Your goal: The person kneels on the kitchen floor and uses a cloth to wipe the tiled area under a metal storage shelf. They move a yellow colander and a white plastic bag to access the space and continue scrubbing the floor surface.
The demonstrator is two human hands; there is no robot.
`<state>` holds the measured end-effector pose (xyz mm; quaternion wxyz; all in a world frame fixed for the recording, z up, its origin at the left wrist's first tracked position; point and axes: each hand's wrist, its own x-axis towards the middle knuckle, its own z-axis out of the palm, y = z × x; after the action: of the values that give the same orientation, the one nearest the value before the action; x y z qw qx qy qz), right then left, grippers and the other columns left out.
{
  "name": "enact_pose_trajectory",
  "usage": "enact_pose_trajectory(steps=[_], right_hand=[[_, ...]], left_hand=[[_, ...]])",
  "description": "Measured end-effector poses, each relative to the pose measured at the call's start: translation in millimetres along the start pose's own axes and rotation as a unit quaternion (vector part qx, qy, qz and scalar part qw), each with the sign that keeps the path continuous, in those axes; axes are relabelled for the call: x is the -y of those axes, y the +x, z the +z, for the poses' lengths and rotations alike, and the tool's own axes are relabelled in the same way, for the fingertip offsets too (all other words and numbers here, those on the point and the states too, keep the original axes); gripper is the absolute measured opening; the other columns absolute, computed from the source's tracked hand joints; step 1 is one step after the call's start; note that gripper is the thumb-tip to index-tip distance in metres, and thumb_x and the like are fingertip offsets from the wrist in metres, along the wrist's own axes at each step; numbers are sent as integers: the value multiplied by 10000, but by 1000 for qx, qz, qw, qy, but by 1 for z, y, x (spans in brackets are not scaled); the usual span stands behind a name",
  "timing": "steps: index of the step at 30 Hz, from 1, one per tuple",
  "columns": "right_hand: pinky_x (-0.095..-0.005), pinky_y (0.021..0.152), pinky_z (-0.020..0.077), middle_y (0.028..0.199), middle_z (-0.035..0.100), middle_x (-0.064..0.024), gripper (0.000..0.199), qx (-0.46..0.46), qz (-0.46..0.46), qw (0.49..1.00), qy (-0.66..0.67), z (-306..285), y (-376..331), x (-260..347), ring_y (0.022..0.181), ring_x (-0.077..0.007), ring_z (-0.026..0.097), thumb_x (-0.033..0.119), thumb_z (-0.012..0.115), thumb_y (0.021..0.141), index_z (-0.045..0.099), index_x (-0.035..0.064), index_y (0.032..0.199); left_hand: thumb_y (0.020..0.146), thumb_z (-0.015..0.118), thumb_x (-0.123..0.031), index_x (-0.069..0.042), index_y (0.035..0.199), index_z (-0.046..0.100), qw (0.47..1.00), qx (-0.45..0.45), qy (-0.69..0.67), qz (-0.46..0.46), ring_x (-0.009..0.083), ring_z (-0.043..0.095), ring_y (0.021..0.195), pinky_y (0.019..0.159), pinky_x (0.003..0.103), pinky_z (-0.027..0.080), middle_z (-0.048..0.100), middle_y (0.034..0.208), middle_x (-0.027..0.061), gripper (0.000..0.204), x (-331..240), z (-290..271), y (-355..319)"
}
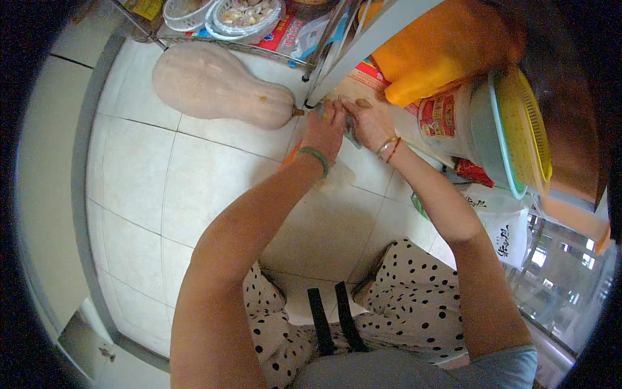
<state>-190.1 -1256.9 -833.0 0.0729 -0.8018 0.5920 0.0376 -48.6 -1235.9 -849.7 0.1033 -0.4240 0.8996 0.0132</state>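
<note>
Low over the tiled floor, my left hand (323,135) and my right hand (369,122) meet, fingertips almost touching. Both have their fingers bent and pressed together around something dark and greyish-green that I cannot make out, mostly hidden by the fingers. A sliver of an orange thing (291,153) shows beside my left wrist, the rest covered by the arm. Just left of my left hand, a large pale butternut squash (223,87) lies on its side on the tiles, its stem end toward my fingers.
A wire shelf rack (272,55) at the back holds white baskets (243,31), one with garlic cloves. Its leg stands just beyond my hands. To the right are an orange cloth or bag (447,48), a clear tub (447,120), stacked basins (512,129) and a white bag (508,233).
</note>
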Motion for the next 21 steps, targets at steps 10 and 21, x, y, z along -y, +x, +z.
enact_pose_trajectory(steps=[10,21], right_hand=[[-430,592,492,944,565,-156,379,-18,52,998,-2,-3,32,-1,770,-322,607,133,438,820,517,210,1183],[-418,615,488,936,572,-151,330,-37,33,999,-5,1,36,6,786,-323,599,133,449,809,528,168,1128]], left_hand=[[762,555,-190,25,1331,280,1000,-15,1,4,285,268,1278,928,417,350,281,1385,155,667,-3,-3,1],[600,717,-342,31,1324,283,998,-54,-17,18,320,225,1294,991,465,291,242,1403,184,923,1,11,-7]])
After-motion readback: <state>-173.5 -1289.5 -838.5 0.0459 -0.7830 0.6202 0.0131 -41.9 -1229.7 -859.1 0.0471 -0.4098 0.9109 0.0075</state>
